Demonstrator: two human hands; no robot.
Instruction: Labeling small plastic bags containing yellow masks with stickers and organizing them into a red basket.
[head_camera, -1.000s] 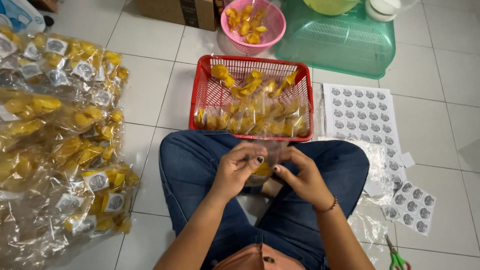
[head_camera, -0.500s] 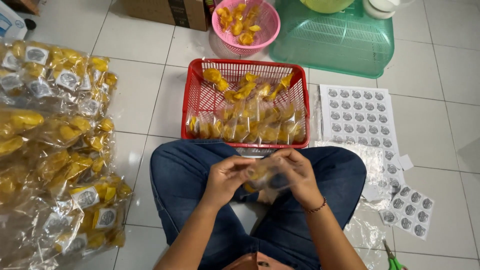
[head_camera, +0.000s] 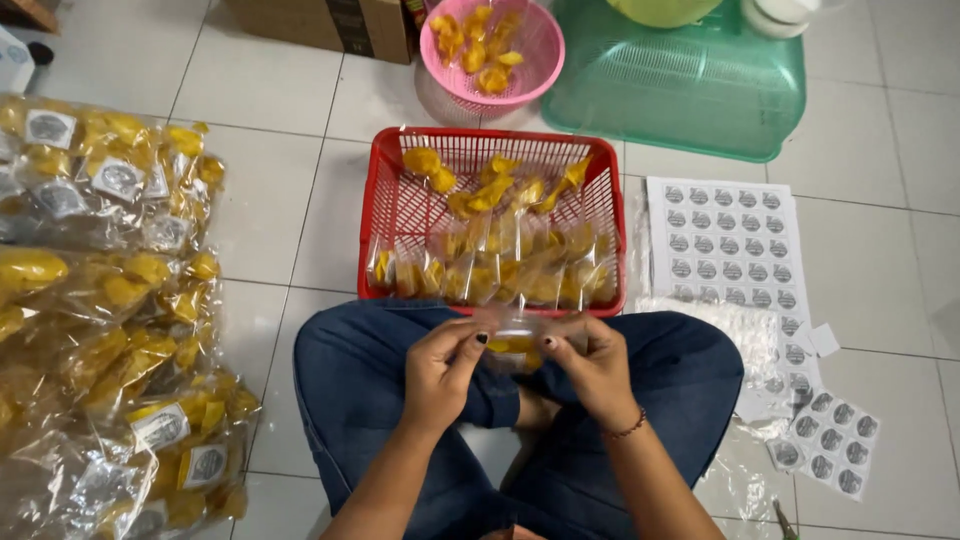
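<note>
Sitting cross-legged on a tiled floor, a person in blue jeans is seen from the head camera, the only view, with a small clear packet of yellow snacks (head_camera: 515, 345) held over the lap. The packet is pinched at its left end by the fingertips of the left hand (head_camera: 440, 368) and at its right end by those of the right hand (head_camera: 595, 365); both sets of fingers are closed on the plastic. The packet's long axis runs from nine o'clock to three o'clock, between the two hands, so neither hand is the nearer. Just beyond the knuckles, at twelve o'clock, a red basket (head_camera: 372, 235) of similar filled packets is set touching the knees. Farther at twelve, a pink basket (head_camera: 545, 50) with loose yellow pieces is placed beside a green tray (head_camera: 700, 100). At two o'clock a sheet of round stickers (head_camera: 730, 245) is laid flat, with cut stickers (head_camera: 835, 455) at four. A heap of labelled packets (head_camera: 110, 300) is piled at nine o'clock.
</note>
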